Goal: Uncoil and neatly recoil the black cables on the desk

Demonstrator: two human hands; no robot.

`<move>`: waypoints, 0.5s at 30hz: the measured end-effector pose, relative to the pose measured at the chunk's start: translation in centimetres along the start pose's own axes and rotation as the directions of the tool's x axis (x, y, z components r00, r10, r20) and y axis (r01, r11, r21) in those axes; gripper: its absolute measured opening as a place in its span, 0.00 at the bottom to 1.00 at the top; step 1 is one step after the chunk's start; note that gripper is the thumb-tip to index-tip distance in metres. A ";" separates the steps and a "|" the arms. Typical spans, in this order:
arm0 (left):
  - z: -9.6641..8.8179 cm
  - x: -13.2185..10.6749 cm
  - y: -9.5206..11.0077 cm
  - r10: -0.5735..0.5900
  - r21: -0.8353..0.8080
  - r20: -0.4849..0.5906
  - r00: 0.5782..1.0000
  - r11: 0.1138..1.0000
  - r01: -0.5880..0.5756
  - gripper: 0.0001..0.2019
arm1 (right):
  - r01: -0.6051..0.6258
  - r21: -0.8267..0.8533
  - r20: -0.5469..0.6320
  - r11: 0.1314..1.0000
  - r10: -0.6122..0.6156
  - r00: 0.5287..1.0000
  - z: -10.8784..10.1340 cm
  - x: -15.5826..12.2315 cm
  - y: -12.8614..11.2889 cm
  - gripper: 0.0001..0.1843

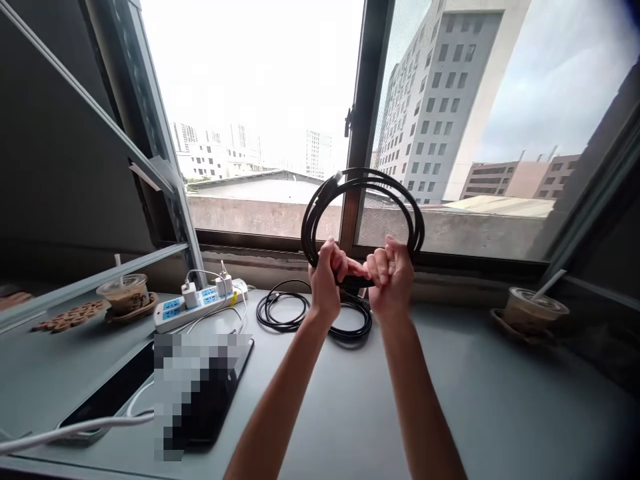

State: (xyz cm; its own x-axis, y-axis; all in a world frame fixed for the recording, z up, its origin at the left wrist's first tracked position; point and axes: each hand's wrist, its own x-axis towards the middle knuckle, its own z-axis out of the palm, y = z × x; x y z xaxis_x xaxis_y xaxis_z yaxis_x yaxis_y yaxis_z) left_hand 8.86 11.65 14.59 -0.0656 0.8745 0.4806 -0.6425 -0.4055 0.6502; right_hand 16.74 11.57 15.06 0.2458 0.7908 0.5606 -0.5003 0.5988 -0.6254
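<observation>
Raised above the table in front of the window is a coiled black cable [419,223], its loops standing upright. A pale connector end shows at the upper left of the coil. My left hand [327,283] is closed around the coil's lower left side. On the lower right side, my right hand [391,277] grips the same coil with curled fingers. The two hands almost meet at the bottom of the loop. Behind and below them, two more black cable coils lie on the table: a left coil [265,320] and a right coil [367,327], partly hidden by my left arm.
A white power strip [200,312] with plugged-in chargers lies left. Nearer are a dark tablet [113,387] and a partly pixelated dark device [220,393] beside white cords. Iced drinks stand left [125,293] and right [533,310]. A metal frame [170,187] rises at left.
</observation>
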 end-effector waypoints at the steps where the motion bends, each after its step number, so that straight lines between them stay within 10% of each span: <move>1: -0.4 0.3 0.0 0.026 0.061 -0.038 0.999 0.998 -0.024 0.22 | -0.019 -0.047 0.002 0.999 0.019 1.000 -0.4 0.3 0.1 0.28; 5: -2.9 1.5 1.6 0.162 0.350 -0.115 0.980 0.930 -0.113 0.25 | -0.021 -0.315 0.033 0.949 0.034 0.999 -2.4 1.4 -0.3 0.12; 10: -5.3 1.9 3.4 -0.001 0.756 0.012 1.000 0.655 -0.009 0.22 | 0.253 -0.587 0.314 0.769 -0.072 0.947 -4.0 1.5 -1.2 0.39; 15: -5.0 1.9 2.6 -0.185 0.714 -0.031 0.982 0.684 0.151 0.24 | 0.419 -0.688 0.446 0.592 -0.110 0.888 -4.4 1.4 -0.6 0.16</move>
State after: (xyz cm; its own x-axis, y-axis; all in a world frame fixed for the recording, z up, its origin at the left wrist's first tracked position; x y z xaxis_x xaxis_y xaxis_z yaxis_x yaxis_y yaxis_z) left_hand 3.27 13.58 14.24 0.0307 0.9423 0.3335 0.0962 -0.3349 0.9373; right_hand 21.05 12.88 13.84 -0.0974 0.5799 0.8089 0.3778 0.7734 -0.5090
